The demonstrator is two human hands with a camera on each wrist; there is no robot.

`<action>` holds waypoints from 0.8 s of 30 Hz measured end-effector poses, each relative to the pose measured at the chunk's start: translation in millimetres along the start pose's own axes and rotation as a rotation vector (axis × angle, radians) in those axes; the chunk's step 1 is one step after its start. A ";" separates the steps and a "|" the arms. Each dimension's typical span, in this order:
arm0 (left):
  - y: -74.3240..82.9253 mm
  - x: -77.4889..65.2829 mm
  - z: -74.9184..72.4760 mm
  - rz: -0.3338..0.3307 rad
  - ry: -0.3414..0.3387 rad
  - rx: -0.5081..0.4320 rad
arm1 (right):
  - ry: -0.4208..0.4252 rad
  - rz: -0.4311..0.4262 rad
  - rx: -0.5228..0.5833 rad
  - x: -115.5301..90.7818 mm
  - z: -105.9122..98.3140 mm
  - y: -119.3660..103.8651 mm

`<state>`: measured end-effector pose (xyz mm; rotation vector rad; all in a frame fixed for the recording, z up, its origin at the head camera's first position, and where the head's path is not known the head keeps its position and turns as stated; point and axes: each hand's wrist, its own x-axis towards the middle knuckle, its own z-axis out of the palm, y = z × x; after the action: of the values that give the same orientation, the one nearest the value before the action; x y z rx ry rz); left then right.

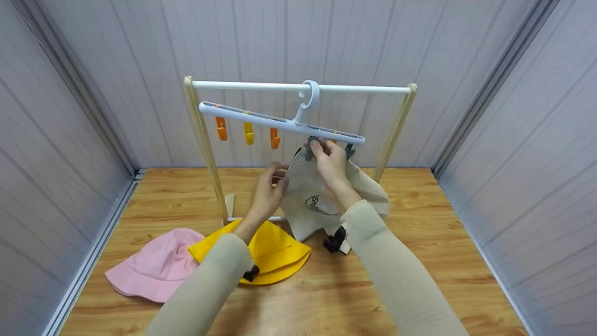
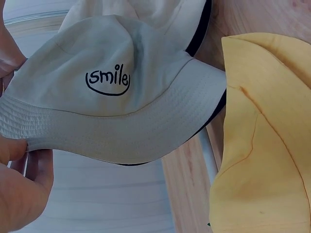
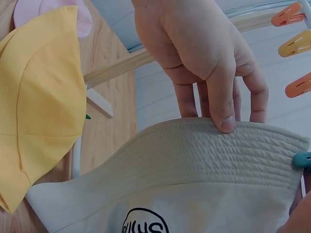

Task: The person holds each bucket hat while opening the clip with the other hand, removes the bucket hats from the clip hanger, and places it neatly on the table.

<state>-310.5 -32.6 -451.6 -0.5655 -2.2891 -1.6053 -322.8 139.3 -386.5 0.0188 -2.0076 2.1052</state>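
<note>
A beige bucket hat (image 1: 301, 210) with a black "smile" print (image 2: 108, 80) hangs sideways below a light blue clip hanger (image 1: 252, 114). My left hand (image 1: 268, 191) pinches the brim (image 3: 194, 145) between thumb and fingers. At the hanger, my right hand (image 1: 332, 163) pinches a grey-green clothespin (image 1: 309, 150) at the brim's upper edge; whether its jaws grip the cloth cannot be told. Another dark clothespin (image 1: 350, 151) is beside the hat, right of that hand. Orange (image 1: 221, 128) and yellow (image 1: 248, 134) clothespins dangle from the hanger's left half.
The hanger hooks over the white rail (image 1: 252, 86) of a wooden-legged rack (image 1: 396, 130). On the wood-grain table (image 1: 419, 261), a yellow bucket hat (image 1: 280, 252) overlaps a pink bucket hat (image 1: 158, 266) at the front left. Pale panels (image 1: 513, 140) enclose the sides and back.
</note>
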 end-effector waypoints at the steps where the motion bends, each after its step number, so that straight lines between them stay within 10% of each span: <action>1: 0.1 0.0 -0.2 0.001 -0.002 -0.003 | 0.002 0.006 -0.003 -0.1 -0.1 -0.4; 24: -1.3 -1.5 -3.5 -0.029 -0.007 -0.021 | -0.006 -0.013 -0.017 2.1 -5.7 -0.2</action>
<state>-309.8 -36.5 -452.1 -0.5458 -2.2983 -1.6446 -324.0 145.3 -386.2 0.0358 -2.0229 2.0825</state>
